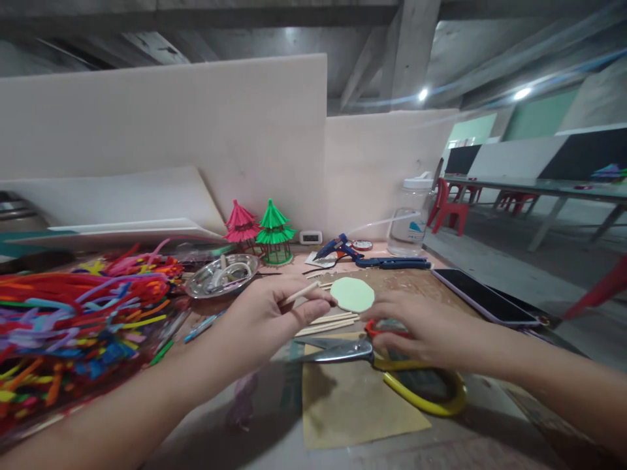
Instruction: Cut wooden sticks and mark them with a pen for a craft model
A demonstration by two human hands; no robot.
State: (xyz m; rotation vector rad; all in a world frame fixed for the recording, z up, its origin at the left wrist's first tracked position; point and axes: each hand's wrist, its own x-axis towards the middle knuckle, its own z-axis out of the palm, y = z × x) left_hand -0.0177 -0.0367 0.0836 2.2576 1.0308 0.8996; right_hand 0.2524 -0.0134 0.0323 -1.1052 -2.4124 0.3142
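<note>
At a cluttered craft tabletop (490, 450), your left hand (267, 320) pinches a thin wooden stick (300, 294) between thumb and fingers pressed together, the stick angled up and to the right; a pale green foam disc (353, 294) sits just off the tip of that thumb, between your two hands (whether either hand actually grips it cannot be told). Your right hand (421, 329) lies palm down over the red and yellow handles of a pair of scissors (343, 351), fingers curled loosely over the loops; whether they are closed round the handles cannot be told; the blades point left across a tan sheet (353, 405). More loose sticks (328, 323) lie on the tabletop just beyond the blades, below the disc.

To your left, a bright heap of pipe cleaners (73, 313) fills the edge of the frame; a metal dish (223, 274) stands behind your left hand. Further back, a pink paper pavilion (241, 225) and a green one (275, 230) stand side by side against white boards (196, 130); a blue glue gun (343, 248) lies beside a clear plastic jar (409, 215); a phone (490, 300) rests flat to your right.
</note>
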